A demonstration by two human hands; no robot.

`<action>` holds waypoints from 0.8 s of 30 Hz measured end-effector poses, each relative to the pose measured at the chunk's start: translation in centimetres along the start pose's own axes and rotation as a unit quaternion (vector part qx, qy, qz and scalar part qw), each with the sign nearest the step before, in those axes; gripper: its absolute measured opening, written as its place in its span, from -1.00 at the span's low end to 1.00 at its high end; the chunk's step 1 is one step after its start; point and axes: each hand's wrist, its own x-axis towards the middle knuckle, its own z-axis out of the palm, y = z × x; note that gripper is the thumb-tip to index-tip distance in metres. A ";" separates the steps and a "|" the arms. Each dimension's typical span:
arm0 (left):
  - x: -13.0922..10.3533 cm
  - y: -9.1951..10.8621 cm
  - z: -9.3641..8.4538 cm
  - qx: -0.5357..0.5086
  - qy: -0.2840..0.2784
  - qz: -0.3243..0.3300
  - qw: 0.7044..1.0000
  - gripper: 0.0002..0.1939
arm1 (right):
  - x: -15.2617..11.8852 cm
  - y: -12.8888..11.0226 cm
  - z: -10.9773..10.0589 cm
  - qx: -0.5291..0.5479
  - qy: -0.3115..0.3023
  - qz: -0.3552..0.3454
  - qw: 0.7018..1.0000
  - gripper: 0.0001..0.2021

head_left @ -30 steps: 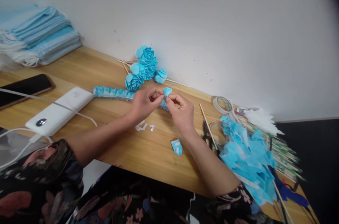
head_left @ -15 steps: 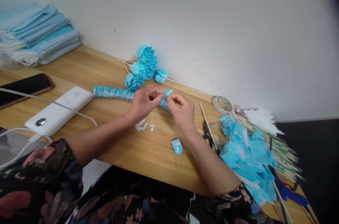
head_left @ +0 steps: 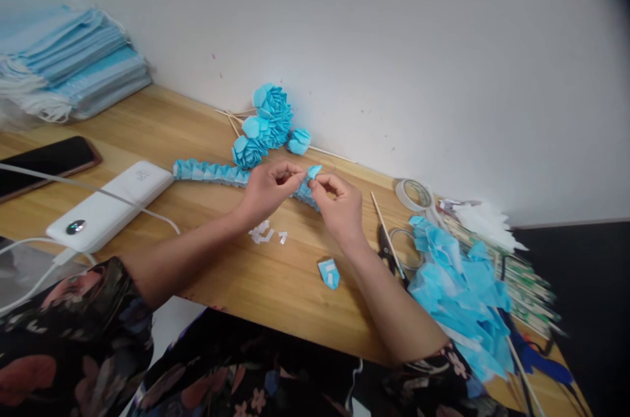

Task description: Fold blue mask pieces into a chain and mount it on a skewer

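Hand, right (head_left: 339, 207): hovers over the wooden table (head_left: 221, 272), fingers curled, thumb and forefinger pinching a folded blue piece (head_left: 314, 171). Hand, left (head_left: 270, 192): faces it, thumb and fingertips drawn together at the piece's left edge; whether they grip it, I cannot tell from here. Table bears: pleated blue strip (head_left: 207, 171), passing behind both hands; white slips (head_left: 260, 232); blue flowers (head_left: 273, 108); white power bank (head_left: 111, 213); stacked masks (head_left: 93, 69).

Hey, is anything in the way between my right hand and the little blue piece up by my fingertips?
Nothing visible: your right hand pinches the blue piece directly. Your left hand has its fingertips right beside it, and the row of folded pieces shows behind the hands, not between.
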 end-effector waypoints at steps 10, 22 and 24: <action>0.1 -0.5 0.0 -0.018 0.004 -0.001 1.000 -0.76 | 0.0 0.2 0.1 -0.010 0.008 -0.016 1.000 -0.85; 0.2 0.1 -0.3 0.050 -0.016 0.033 0.998 -0.86 | 0.0 0.1 0.1 -0.017 0.004 -0.010 1.000 -0.84; 0.2 0.2 -0.3 0.046 -0.023 0.030 0.998 -0.88 | 0.0 0.1 0.1 -0.014 0.007 -0.009 1.000 -0.84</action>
